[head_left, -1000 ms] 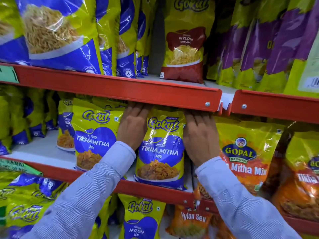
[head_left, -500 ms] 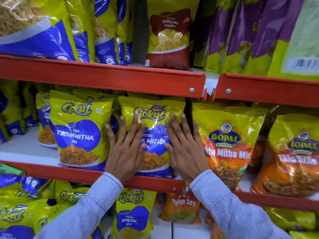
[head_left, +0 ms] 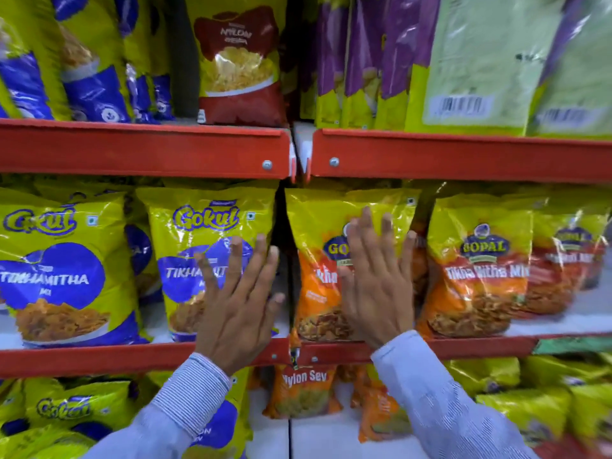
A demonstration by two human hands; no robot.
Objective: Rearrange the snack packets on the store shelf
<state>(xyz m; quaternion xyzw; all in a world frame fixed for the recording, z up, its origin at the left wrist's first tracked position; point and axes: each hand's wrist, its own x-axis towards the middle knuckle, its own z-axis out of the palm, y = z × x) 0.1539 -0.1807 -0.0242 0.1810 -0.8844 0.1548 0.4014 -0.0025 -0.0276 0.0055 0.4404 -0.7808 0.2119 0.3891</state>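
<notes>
On the middle shelf stands a yellow and blue Gokul Tikha Mitha packet. My left hand lies flat in front of its right half, fingers spread, holding nothing. To its right stands a yellow and orange Gopal Tikha Mitha Mix packet. My right hand is flat against its front, fingers apart, covering the label. Whether either palm presses on its packet, I cannot tell. A second Gokul packet stands at the left and a second Gopal packet at the right.
Red shelf rails run above and below the middle row. The top shelf holds blue-yellow packets, a red Nylon packet and purple-green packets. Below are a Nylon Sev packet and more Gokul packets.
Both hands shifted right. The right hand left the Gokul packet and now lies on the Gopal packet; the left hand moved to the Gokul packet's right half. The view swung right.
</notes>
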